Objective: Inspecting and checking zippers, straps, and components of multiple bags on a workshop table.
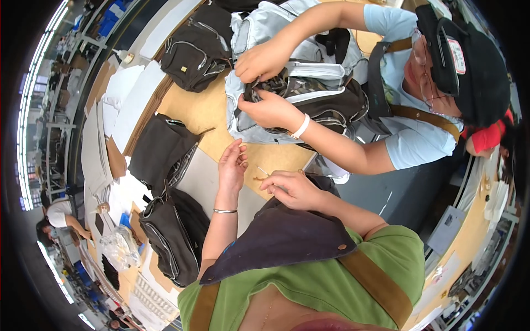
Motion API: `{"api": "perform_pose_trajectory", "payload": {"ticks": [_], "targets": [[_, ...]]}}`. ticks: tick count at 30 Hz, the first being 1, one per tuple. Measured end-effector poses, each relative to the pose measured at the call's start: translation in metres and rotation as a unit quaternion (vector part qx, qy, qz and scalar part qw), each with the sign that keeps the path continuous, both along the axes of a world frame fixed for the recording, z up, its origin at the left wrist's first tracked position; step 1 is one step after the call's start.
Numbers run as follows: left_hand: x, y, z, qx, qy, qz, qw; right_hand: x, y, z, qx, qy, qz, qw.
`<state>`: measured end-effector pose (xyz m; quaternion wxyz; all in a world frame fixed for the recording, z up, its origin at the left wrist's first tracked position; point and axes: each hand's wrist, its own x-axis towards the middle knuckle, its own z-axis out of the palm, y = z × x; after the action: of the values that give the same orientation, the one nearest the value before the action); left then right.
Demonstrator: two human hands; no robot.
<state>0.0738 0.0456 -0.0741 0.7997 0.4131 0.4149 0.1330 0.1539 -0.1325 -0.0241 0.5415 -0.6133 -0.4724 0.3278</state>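
Note:
My left hand (232, 167) is raised over the table, palm turned inward and fingers loosely curled apart; I see nothing held in it. Close by on the right, my right hand (293, 189) is closed around a thin pointed metal tool (262, 170), its bright tip sticking out past the fingers. A small brown strip (258, 179) shows beside those fingers; whether I grip it too is unclear. Left of my hands lies a black fabric bag (159, 151) with a patterned lining, and nearer me a black zippered backpack (172, 238).
A co-worker's hands (271, 108) work at the opening of a black bag with patterned lining (304, 87), lying on grey fabric (236, 128). Another black backpack (196, 49) sits farther off. Cardboard sheets (143, 111) and a plastic bag (120, 248) line the left side.

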Motion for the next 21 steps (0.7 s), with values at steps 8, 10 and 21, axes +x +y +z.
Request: {"api": "perform_pose_trajectory", "payload": {"ticks": [8, 10, 21], "targets": [[0.003, -0.007, -0.002, -0.002, 0.03, -0.004, 1.0, 0.008, -0.001, -0.011, 0.018, 0.014, 0.0, 1.0], [0.003, -0.006, -0.001, -0.005, 0.038, 0.003, 0.999, 0.012, 0.0, -0.012, 0.009, 0.024, 0.01, 1.0], [0.003, -0.006, -0.008, -0.009, 0.03, 0.019, 0.999, 0.021, 0.005, -0.019, 0.025, 0.04, 0.017, 0.999]]}}
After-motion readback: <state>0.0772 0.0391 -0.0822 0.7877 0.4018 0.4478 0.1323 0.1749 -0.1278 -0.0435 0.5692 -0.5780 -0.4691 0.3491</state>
